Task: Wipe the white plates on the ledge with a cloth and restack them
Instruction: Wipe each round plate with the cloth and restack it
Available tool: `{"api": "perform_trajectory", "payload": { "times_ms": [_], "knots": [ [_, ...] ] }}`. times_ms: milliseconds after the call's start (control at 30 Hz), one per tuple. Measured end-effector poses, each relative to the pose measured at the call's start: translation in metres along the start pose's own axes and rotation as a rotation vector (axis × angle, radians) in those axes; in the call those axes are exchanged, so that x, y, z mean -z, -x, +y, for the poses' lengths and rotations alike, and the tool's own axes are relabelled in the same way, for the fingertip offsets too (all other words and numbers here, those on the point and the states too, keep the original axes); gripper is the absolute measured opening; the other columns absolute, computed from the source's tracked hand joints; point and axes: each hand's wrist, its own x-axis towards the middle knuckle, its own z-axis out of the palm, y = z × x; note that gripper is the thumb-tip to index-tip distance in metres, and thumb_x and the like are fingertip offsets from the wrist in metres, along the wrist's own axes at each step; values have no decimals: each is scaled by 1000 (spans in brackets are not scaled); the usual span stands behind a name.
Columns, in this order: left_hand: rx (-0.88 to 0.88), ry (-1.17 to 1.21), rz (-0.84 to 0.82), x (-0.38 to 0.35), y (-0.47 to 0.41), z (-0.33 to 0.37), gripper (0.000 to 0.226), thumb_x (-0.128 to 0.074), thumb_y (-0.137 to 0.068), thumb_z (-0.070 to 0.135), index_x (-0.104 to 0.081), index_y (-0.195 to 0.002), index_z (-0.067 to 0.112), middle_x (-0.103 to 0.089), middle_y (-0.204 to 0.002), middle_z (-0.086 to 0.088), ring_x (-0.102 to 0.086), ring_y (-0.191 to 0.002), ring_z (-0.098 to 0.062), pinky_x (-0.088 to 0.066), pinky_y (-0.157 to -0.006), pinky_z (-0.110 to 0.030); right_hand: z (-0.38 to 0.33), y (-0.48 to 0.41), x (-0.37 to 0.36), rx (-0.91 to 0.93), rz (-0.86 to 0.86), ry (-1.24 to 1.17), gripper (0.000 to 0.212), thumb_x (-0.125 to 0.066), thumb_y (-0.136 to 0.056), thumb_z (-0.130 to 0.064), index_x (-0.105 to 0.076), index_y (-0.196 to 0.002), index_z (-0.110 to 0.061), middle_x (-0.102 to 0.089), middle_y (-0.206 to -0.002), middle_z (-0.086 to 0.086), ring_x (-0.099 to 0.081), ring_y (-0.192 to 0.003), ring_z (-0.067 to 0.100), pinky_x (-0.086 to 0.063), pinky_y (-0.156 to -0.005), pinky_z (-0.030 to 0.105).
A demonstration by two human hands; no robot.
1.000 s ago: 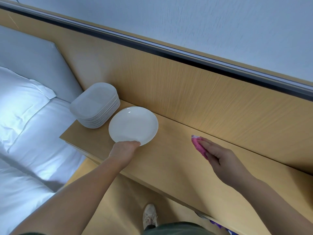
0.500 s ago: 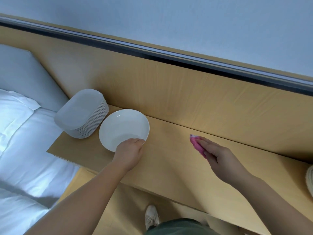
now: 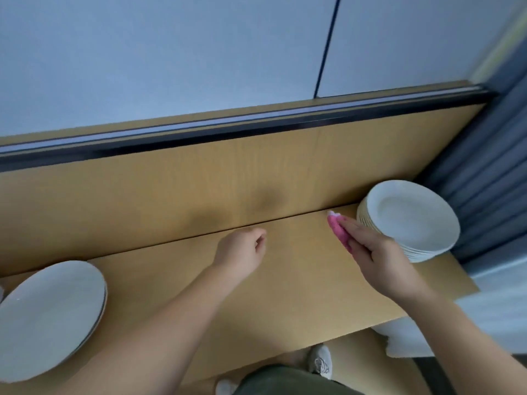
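Note:
A stack of white plates (image 3: 410,218) stands at the right end of the wooden ledge (image 3: 285,280), close to the back panel. At the left end lie white plates (image 3: 48,315), the top one face up, one or two more under it. My right hand (image 3: 379,252) holds a pink cloth (image 3: 338,229) under flat fingers, just left of the right stack. Over the middle of the ledge my left hand (image 3: 242,252) hovers with its fingers loosely curled and nothing in it.
A wooden back panel (image 3: 199,181) with a dark rail rises behind the ledge. A blue-grey curtain (image 3: 484,181) hangs at the right. White bedding (image 3: 484,309) lies beyond the ledge's right end. My shoe (image 3: 320,360) shows on the floor below.
The view has swung to the right, bringing the right stack into sight. My left hand has let go of the plate at the left and moved to mid-ledge. My right hand keeps the cloth.

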Motion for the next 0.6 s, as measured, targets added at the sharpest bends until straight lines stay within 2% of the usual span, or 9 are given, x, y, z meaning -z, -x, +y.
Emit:
{"api": "perform_trajectory", "payload": {
  "times_ms": [67, 167, 267, 367, 400, 500, 600],
  "knots": [
    [-31, 27, -47, -22, -22, 39, 21, -51, -94, 30, -65, -109, 25, -69, -90, 3, -63, -86, -23, -50, -75, -31, 17, 6, 30, -2, 48, 16, 46, -47, -97, 5, -50, -139, -11, -50, -140, -19, -41, -133, -5, -35, -108, 14],
    [-55, 81, -114, -60, -53, 94, 23, -49, -96, 28, -64, -113, 22, -70, -94, -1, -64, -89, -25, -51, -76, -32, 44, 13, 72, -42, 108, 39, 43, -46, -97, -6, -48, -139, -16, -47, -137, -28, -37, -131, -13, -29, -108, 9],
    [-33, 179, -157, -92, -81, 142, 32, -46, -99, 27, -57, -128, 17, -68, -110, -6, -62, -101, -24, -46, -82, -27, 76, 17, 106, -128, 99, 2, 45, -46, -99, 2, -51, -139, -19, -49, -142, -19, -37, -136, -5, -30, -113, 19],
    [29, 248, -172, -114, -103, 176, 43, -40, -101, 32, -48, -139, 13, -60, -130, -7, -56, -119, -24, -43, -97, -30, 101, 14, 131, -145, 77, -18, 47, -44, -100, 3, -51, -140, -19, -48, -145, -16, -36, -138, 0, -32, -114, 25],
    [52, 263, -181, -119, -108, 183, 44, -39, -101, 34, -48, -138, 12, -60, -127, -6, -56, -116, -24, -44, -95, -31, 107, 13, 137, -142, 78, -27, 47, -44, -99, 3, -51, -140, -20, -48, -145, -16, -36, -138, 0, -32, -114, 25],
    [122, 258, -212, -131, -118, 196, 39, -42, -100, 38, -53, -123, 9, -59, -95, 0, -56, -87, -19, -41, -73, -29, 120, 10, 149, -130, 75, -55, 48, -44, -99, 5, -50, -140, -20, -48, -146, -14, -36, -139, 2, -32, -114, 26],
    [169, 336, -220, -138, -124, 205, 29, -51, -97, 32, -56, -122, 17, -63, -103, 1, -58, -91, -18, -40, -74, -25, 130, 7, 157, -124, 68, -90, 49, -43, -98, 8, -48, -140, -18, -48, -146, -12, -37, -139, 3, -33, -113, 25]
  ]
}}
